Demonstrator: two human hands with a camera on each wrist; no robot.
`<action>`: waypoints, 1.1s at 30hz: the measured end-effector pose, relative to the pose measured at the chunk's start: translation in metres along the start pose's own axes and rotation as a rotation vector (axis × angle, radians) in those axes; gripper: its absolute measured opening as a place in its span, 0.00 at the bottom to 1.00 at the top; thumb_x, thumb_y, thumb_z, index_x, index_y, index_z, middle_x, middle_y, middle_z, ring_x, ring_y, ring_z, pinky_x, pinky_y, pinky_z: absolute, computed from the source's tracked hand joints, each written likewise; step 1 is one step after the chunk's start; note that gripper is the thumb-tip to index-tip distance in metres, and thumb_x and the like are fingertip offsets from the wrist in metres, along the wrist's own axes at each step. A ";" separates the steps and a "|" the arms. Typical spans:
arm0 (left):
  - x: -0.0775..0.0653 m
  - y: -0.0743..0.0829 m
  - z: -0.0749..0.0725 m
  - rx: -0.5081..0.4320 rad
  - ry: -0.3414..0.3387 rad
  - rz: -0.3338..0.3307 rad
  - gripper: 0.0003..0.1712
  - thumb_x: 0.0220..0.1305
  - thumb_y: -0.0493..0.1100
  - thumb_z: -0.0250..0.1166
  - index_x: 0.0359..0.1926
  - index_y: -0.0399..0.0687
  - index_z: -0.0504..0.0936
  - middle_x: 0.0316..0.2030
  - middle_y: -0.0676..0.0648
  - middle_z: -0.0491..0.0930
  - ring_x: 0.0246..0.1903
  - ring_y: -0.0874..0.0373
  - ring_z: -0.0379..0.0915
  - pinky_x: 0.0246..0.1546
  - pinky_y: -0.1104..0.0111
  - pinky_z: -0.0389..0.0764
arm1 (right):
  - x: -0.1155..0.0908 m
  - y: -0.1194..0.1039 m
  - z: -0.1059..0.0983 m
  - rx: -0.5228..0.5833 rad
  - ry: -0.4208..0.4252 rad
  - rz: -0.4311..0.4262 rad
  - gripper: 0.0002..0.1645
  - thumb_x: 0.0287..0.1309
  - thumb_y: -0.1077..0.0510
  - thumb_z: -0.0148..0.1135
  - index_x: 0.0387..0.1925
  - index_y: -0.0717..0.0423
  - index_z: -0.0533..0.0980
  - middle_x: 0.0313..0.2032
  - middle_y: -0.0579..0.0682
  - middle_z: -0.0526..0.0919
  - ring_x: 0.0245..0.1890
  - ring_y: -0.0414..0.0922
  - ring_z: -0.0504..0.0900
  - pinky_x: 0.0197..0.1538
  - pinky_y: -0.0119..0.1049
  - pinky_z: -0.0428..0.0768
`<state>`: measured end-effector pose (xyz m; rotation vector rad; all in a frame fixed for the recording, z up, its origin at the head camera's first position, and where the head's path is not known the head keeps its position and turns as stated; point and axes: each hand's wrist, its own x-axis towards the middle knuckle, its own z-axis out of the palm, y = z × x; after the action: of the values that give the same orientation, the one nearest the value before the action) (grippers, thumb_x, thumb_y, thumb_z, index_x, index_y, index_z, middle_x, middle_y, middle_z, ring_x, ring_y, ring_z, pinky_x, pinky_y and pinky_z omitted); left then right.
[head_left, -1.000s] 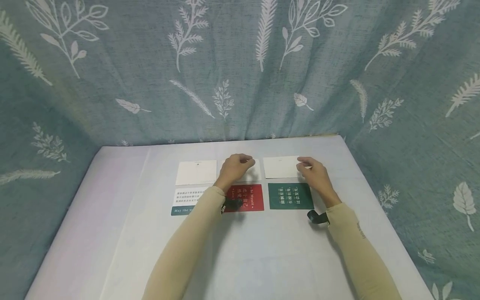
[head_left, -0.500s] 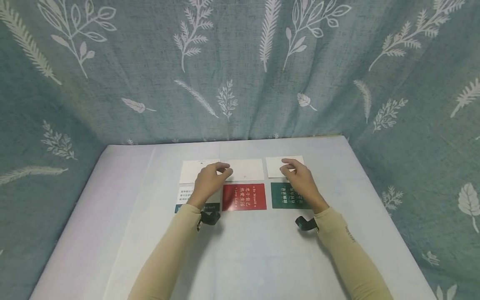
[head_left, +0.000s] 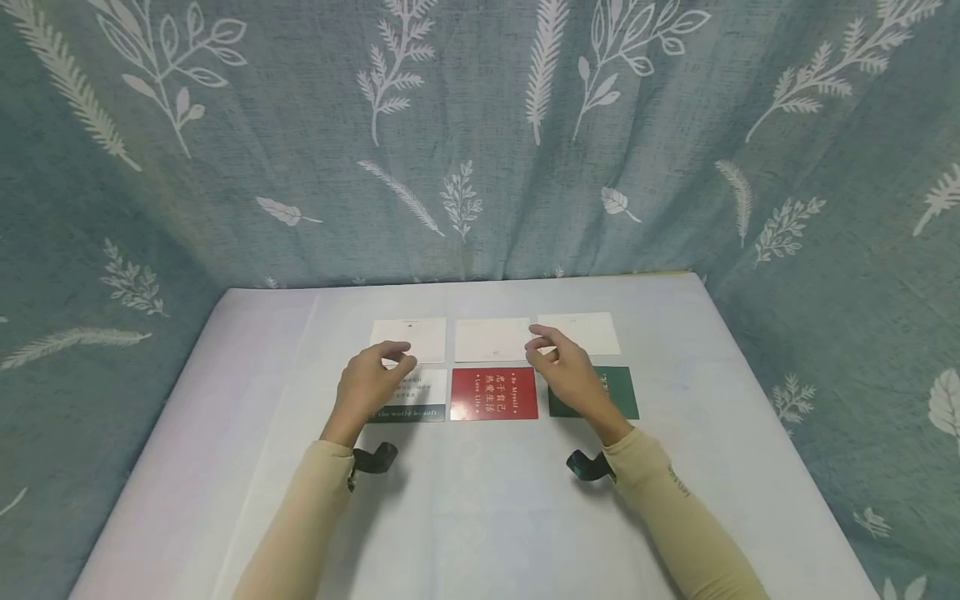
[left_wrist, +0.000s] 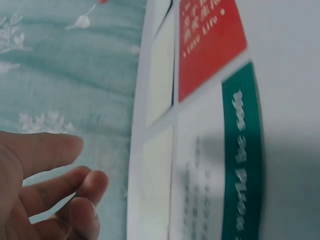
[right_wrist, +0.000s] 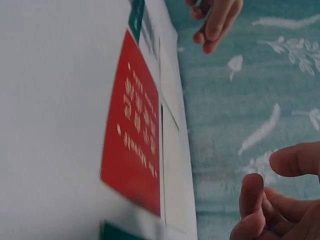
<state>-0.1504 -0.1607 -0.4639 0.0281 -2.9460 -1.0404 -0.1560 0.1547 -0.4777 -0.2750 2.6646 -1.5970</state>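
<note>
Six flat cards lie in two rows in the head view, which I take as several. The left hand, empty and loosely curled, hovers over the white card with a green band. Above the green card hangs the right hand, also holding nothing, its fingertips near the back row. Between them lies the red card with pale lettering. The back row has a left white card, a middle white card and a right white card. Both wrist views show thumb and fingers apart, with nothing between.
The cards lie on a white-covered table. A blue-green curtain with white leaf prints hangs behind it and along its sides. A dark wrist camera juts from the left sleeve, another dark wrist camera from the right one.
The left hand has moved left and nearer the person, off the middle white card. The right hand has shifted left, away from the right white card. The cards appear to lie still.
</note>
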 end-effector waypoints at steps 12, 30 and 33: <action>-0.013 -0.039 -0.012 0.080 0.037 -0.115 0.27 0.68 0.49 0.63 0.63 0.41 0.79 0.52 0.39 0.83 0.42 0.46 0.79 0.39 0.55 0.75 | -0.009 -0.014 0.051 -0.013 -0.155 -0.021 0.28 0.69 0.55 0.61 0.67 0.55 0.73 0.49 0.46 0.84 0.37 0.43 0.80 0.38 0.38 0.78; -0.029 -0.065 -0.022 0.171 -0.055 -0.217 0.27 0.68 0.50 0.61 0.62 0.39 0.79 0.56 0.36 0.81 0.37 0.45 0.80 0.29 0.59 0.78 | -0.008 -0.037 0.103 -0.162 -0.340 0.069 0.23 0.64 0.54 0.64 0.59 0.56 0.78 0.39 0.42 0.81 0.32 0.42 0.78 0.32 0.34 0.78; -0.031 -0.068 -0.022 0.182 -0.065 -0.212 0.26 0.69 0.51 0.62 0.61 0.39 0.80 0.56 0.36 0.81 0.42 0.43 0.81 0.33 0.55 0.80 | -0.007 -0.038 0.108 -0.191 -0.346 0.076 0.21 0.64 0.54 0.65 0.56 0.57 0.79 0.36 0.43 0.80 0.31 0.42 0.77 0.31 0.32 0.77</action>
<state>-0.1182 -0.2271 -0.4897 0.3214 -3.1416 -0.8008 -0.1318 0.0439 -0.4965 -0.4067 2.5217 -1.1508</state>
